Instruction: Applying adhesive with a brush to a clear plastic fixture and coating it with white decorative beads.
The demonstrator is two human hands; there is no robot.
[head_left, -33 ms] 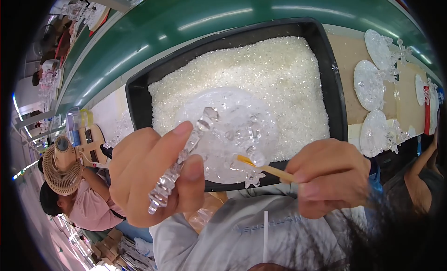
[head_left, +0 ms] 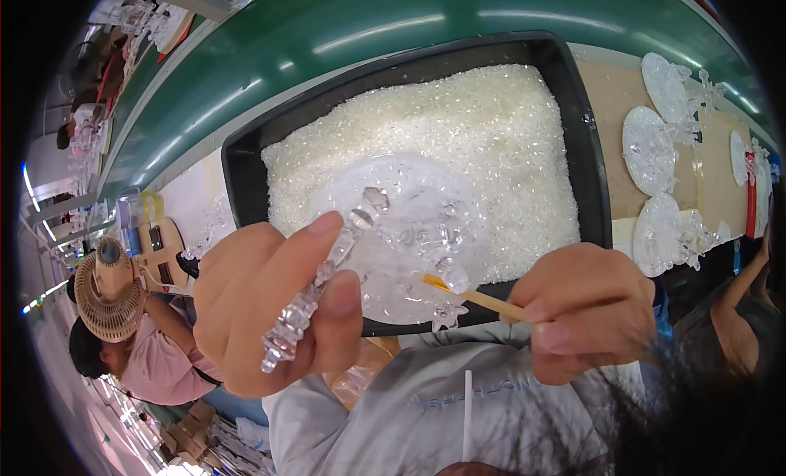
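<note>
Between the thumb and fingers of my left hand (head_left: 262, 304) is a clear faceted stem (head_left: 296, 319), tilted with its upper end over a clear round disc (head_left: 393, 288). Whether stem and disc are joined, I cannot tell. My right hand (head_left: 585, 308) pinches a thin wooden stick (head_left: 495, 305) with a yellow-orange tip. That tip lies at or just beside a rounded clear knob (head_left: 455, 273) over the disc; contact is unclear. A small clear flower-like piece (head_left: 448, 315) shows at the disc's near edge.
A black tray (head_left: 596, 173) full of clear glittering granules (head_left: 458, 108) lies beneath my hands. Several clear discs with attached pieces (head_left: 651, 150) stand on the board at right. A beige fan (head_left: 110, 292) and a person in pink (head_left: 168, 353) are at left, another person (head_left: 741, 312) at right.
My right hand and the stick have shifted slightly to the right. The clear stem in my left hand has moved a touch to the right too.
</note>
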